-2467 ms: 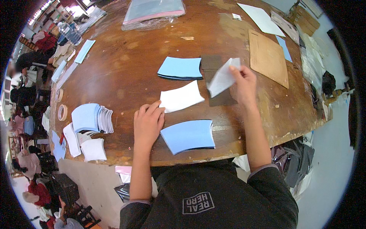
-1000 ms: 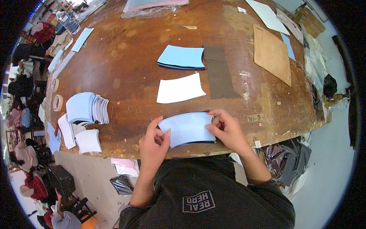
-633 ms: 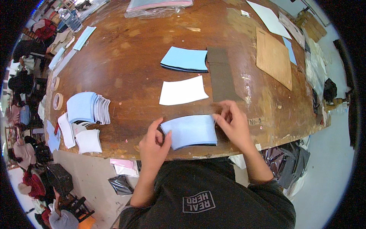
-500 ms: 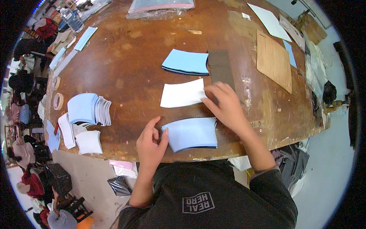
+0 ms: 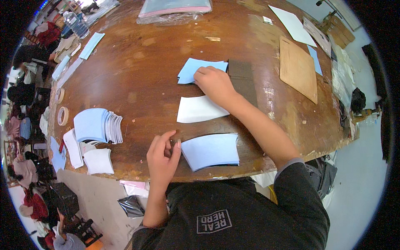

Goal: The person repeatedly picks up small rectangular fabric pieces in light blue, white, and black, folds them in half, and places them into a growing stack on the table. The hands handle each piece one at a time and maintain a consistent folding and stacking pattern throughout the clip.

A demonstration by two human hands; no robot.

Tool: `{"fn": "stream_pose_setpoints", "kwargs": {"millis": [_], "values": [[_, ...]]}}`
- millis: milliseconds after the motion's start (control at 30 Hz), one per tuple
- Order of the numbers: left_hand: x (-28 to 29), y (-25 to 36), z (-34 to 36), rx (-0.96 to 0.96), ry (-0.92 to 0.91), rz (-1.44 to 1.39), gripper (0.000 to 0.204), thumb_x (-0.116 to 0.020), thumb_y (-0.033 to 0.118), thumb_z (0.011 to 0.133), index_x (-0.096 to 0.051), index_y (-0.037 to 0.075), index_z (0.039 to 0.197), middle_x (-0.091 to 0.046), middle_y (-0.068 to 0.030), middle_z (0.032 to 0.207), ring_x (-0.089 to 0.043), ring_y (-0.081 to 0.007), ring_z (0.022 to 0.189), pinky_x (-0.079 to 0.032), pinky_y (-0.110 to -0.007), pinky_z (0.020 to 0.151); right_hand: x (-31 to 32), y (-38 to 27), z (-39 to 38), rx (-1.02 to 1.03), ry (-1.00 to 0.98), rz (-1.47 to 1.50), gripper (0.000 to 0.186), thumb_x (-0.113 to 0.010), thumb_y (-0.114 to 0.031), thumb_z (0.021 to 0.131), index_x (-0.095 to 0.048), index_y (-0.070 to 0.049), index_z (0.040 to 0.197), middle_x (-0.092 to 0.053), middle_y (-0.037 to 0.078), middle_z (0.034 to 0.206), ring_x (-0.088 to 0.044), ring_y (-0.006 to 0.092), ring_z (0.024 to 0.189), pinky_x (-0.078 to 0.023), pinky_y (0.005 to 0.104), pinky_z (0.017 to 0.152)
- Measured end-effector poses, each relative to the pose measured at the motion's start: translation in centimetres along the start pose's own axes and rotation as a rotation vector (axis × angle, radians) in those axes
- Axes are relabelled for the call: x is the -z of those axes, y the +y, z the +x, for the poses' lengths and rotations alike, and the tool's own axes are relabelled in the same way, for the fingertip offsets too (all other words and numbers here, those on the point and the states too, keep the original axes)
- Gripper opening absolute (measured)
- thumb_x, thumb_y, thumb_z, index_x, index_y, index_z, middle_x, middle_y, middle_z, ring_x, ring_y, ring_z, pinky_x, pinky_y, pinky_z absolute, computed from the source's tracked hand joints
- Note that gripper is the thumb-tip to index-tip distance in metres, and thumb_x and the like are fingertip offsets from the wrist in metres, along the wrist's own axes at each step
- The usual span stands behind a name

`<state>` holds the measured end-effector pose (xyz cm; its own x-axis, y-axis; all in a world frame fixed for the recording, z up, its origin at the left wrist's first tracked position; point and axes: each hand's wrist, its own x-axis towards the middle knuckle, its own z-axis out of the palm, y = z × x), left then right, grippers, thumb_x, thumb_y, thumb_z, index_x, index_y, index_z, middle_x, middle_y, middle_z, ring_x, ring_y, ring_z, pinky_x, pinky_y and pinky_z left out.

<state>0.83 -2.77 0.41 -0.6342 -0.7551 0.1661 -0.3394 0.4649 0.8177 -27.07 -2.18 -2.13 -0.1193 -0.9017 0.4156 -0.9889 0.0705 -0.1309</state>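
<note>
My right hand [image 5: 214, 84] reaches over the far stack of light-blue curved pieces [image 5: 187, 71], its bent fingertips closed on the top blue piece near the middle. Its wrist covers part of a white curved piece [image 5: 199, 110] lying just nearer to me. My left hand [image 5: 163, 152] hovers by the left end of a near stack of pale-blue pieces [image 5: 211, 151], thumb and fingers apart and nothing held. Dark layers show under the edges of the near stack. Whether the pieces are cloth or sheet material I cannot tell.
At left stand a fanned blue-and-grey stack [image 5: 91, 125], white pieces [image 5: 99, 161] and a tape roll [image 5: 63, 116]. Dark brown pieces [image 5: 241, 79] lie beside the far stack. A wooden board [image 5: 298, 68] lies right, a plastic bag [image 5: 175, 9] at the back. Several people are at far left.
My right hand has left the right end of the white piece and moved away from me, onto the far blue stack. The left hand stays almost in place.
</note>
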Motion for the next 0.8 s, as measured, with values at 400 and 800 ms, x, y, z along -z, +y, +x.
{"fn": "stream_pose_setpoints", "kwargs": {"millis": [400, 800], "values": [[-0.4, 2.7, 2.4, -0.041, -0.326, -0.516, 0.049, -0.079, 0.012, 0.083, -0.058, 0.003, 0.126, -0.064, -0.0075, 0.113, -0.061, -0.0162, 0.101, -0.049, -0.029, 0.085, 11.9, -6.6, -7.4, -0.026, -0.164, 0.833, 0.015, -0.070, -0.008, 0.088, -0.067, -0.003, 0.101, -0.069, 0.014, 0.089, -0.068, 0.0329, 0.082, -0.053, 0.0387, 0.072], [-0.6, 3.7, 0.1, 0.107, -0.049, -0.701, 0.051, -0.069, -0.004, 0.089, -0.051, 0.000, 0.137, -0.060, -0.0011, 0.088, -0.057, -0.0044, 0.077, -0.046, -0.018, 0.067, 13.9, -6.9, -14.2, -0.748, -0.254, 1.138, 0.026, -0.072, -0.026, 0.092, -0.067, 0.000, 0.091, -0.061, 0.007, 0.071, -0.055, 0.0136, 0.065, -0.045, 0.0310, 0.059]]}}
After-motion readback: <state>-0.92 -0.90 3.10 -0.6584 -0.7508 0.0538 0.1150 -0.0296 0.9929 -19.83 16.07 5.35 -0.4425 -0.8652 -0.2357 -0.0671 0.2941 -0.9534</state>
